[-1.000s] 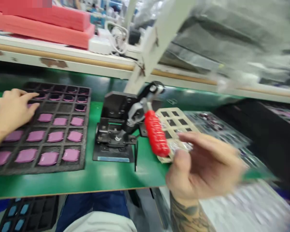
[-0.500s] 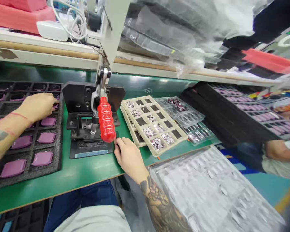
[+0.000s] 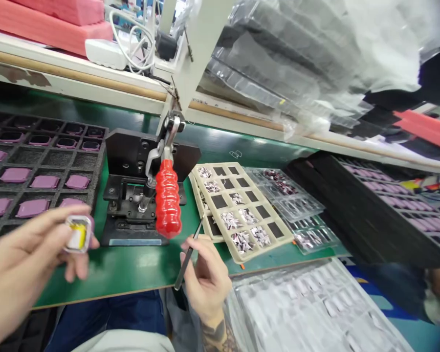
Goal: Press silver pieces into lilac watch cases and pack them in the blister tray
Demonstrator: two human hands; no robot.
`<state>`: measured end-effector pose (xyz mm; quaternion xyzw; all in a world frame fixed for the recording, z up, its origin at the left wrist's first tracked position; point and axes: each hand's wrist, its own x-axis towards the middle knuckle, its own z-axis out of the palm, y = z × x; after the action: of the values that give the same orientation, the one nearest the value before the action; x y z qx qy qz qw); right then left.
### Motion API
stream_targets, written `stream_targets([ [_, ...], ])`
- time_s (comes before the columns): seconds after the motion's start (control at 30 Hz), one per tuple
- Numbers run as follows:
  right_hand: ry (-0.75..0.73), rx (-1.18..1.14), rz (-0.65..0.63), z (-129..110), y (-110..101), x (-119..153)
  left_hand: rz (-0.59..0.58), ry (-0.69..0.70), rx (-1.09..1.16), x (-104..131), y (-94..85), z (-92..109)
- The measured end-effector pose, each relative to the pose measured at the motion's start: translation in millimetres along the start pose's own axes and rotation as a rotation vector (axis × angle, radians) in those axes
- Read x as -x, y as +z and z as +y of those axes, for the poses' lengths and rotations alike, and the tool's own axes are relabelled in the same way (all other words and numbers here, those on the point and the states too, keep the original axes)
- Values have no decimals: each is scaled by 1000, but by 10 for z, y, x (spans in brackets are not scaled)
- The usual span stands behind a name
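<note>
My left hand [image 3: 33, 254] pinches a small purple watch case [image 3: 85, 224] between thumb and fingers, its open side with a white and yellow inside turned toward me. It hovers over the front of the black foam tray [image 3: 60, 157], where more purple cases lie in the compartments. In my right hand [image 3: 210, 278] is a pair of dark tweezers [image 3: 185, 266], tips pointing up and away. The toggle clamp press [image 3: 130, 205] with its red handle [image 3: 167, 200] stands between the two hands, touched by neither.
Right of the press, stacked beige trays [image 3: 225, 243] hold small shiny pieces. Clear plastic trays [image 3: 297, 208] lie beyond them. A tilted black tray stack [image 3: 326, 215] stands further right. A bagged white sheet [image 3: 297, 313] is at the front right. A shelf [image 3: 132, 100] runs overhead behind.
My left hand has come back from the foam tray toward me, bringing a watch case. My right hand has lifted from beside the press and now shows tweezers. The view has shifted left.
</note>
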<state>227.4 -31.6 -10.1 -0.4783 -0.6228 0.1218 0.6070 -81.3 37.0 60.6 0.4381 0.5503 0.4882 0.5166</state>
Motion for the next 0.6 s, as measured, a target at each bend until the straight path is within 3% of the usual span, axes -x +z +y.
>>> stream_targets([
  [0.1, -23, -76, 182, -68, 160, -39, -314, -187, 248, 282, 348, -292],
  [0.17, 1, -197, 257, -124, 272, -59, -380, -149, 296, 304, 564, -454],
  [0.23, 81, -320, 244, -169, 387, -44, -383, -82, 274, 274, 705, -584],
  [0.37, 239, -417, 93, -194, 585, 84, -361, -45, 163, 265, 751, -743],
  [0.6, 204, -304, 62, -212, 715, 152, -345, -25, 94, 316, 699, -822],
])
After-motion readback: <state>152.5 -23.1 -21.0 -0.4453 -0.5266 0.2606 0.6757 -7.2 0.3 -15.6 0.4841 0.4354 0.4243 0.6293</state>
